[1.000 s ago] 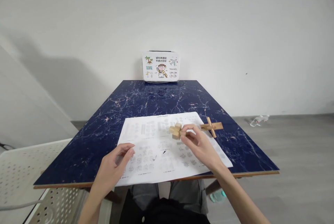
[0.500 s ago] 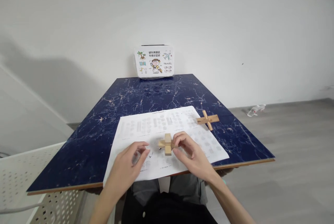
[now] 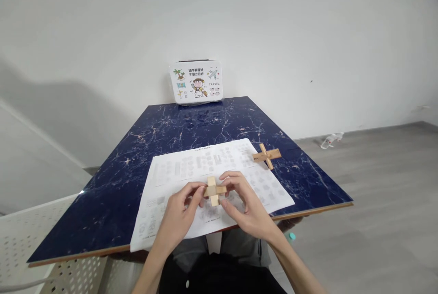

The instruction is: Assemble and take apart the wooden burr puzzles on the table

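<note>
A light wooden interlocking puzzle (image 3: 211,191), shaped like a cross of square bars, is held just above a printed paper sheet (image 3: 191,166). My left hand (image 3: 185,207) is closed, pinching the puzzle's left bar between thumb and fingers. My right hand (image 3: 244,202) is open at the puzzle's right side, thumb and index finger apart around the end of the right bar. Whether its curled fingers touch that bar is hard to tell. On the sheet's right edge lies a second wooden cross piece (image 3: 267,156), made of a flat slat and a thin bar.
The dark blue marbled table (image 3: 191,125) carries the sheet. Against the wall at its far end stands a white cartoon-printed case (image 3: 196,81). A white perforated unit (image 3: 27,234) is at the lower left. A clear plastic item (image 3: 331,140) lies on the floor.
My left hand has moved right and taken hold of the puzzle's left bar. My right hand has loosened from its pinch on the right bar. The view has shifted slightly.
</note>
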`<state>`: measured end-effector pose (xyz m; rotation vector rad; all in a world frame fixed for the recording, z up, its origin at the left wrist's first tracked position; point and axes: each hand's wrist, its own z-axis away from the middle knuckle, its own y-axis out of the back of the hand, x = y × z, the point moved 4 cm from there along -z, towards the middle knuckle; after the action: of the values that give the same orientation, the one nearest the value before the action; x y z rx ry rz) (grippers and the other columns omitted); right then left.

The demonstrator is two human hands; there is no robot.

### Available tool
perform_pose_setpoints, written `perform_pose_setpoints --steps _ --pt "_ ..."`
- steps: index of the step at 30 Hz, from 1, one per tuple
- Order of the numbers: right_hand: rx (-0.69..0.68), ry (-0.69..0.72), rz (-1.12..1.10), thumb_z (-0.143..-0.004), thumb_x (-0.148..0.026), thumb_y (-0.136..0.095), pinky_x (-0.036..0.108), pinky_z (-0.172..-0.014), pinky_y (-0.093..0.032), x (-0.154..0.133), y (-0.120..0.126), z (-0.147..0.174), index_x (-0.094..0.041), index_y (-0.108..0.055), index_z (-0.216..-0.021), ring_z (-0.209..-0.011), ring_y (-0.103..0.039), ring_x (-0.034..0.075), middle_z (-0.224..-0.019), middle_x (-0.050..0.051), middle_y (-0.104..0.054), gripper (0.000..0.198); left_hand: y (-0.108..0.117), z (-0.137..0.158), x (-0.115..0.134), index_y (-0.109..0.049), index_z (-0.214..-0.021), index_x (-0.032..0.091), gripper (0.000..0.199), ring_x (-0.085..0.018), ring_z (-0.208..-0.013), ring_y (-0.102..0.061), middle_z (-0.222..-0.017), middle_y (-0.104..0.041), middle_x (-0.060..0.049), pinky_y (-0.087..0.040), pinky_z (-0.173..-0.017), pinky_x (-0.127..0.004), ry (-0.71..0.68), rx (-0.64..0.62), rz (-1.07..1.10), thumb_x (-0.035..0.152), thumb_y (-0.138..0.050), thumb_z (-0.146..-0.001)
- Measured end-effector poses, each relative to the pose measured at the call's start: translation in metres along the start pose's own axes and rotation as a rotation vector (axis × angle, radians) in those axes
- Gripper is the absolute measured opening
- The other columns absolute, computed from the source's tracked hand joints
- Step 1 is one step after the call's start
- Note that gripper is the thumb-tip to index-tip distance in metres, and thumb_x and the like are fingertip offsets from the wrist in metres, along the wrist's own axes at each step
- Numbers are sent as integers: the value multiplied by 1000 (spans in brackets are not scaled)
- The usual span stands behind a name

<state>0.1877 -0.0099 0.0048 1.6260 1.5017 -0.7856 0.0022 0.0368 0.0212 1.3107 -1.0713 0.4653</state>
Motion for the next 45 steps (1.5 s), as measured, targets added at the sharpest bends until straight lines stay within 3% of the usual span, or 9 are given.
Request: perform_pose_setpoints --steps 2,5,11,13,16,25,45 --pt "38 -23 52 -101 -20 -57 40 -91 -54 5 0 -1 -27 -56 -126 -109 -61 24 -132 11 -54 26 0 1 -4 -69 -110 24 33 -20 -82 -69 -94 -74 -3 -54 -79 -32 -36 72 -58 50 -51 -103" --pt "60 -61 122 -103 -23 -55 40 -89 -55 12 0 -2 -26 -59 -124 -100 -64 22 -121 9 -61 21 -3 2 -12 -68 -111 26 28 -22 -94 -71 -111 -75 -3 -55 -87 -35 -84 129 -107 48 -53 -103" --pt "22 -122 125 -102 -26 -59 40 -93 -57 20 0 -3 -25 -66 -116 -105 -66 24 -113 8 -65 15 -5 8 -16 -61 -124 27 29 -25 -109 -69 -125 -70 -7 -55 -96 -41 -111 54 -139 43 -47 -105" --pt "19 -148 90 -101 -27 -60 41 -95 -57 21 0 -3 -25 -67 -115 -105 -67 24 -113 8 -66 15 -3 10 -13 -56 -135 29 36 -26 -118 -66 -137 -64 -9 -54 -101 -43 -133 22 -159 42 -56 -102" --pt "2 -176 37 -100 -30 -62 41 -98 -58 22 -2 -3 -26 -67 -116 -105 -68 23 -114 8 -66 16 -3 10 -12 -47 -148 33 63 -31 -133 -58 -152 -55 -10 -52 -108 -46 -129 -46 -169 42 -73 -91" --pt "-35 -220 26 -97 -30 -67 38 -95 -60 23 -2 0 -26 -72 -112 -101 -71 22 -109 6 -70 16 -5 3 -8 -60 -135 32 52 -29 -129 -63 -140 -66 -5 -52 -109 -43 -97 -82 -130 40 -77 -87" --pt "-55 -205 90 -99 -27 -64 39 -93 -59 23 -8 0 -26 -69 -113 -102 -72 24 -110 7 -72 15 -1 10 -6 -59 -136 31 52 -30 -131 -61 -142 -64 -7 -51 -110 -45 -141 10 -168 40 -76 -88"
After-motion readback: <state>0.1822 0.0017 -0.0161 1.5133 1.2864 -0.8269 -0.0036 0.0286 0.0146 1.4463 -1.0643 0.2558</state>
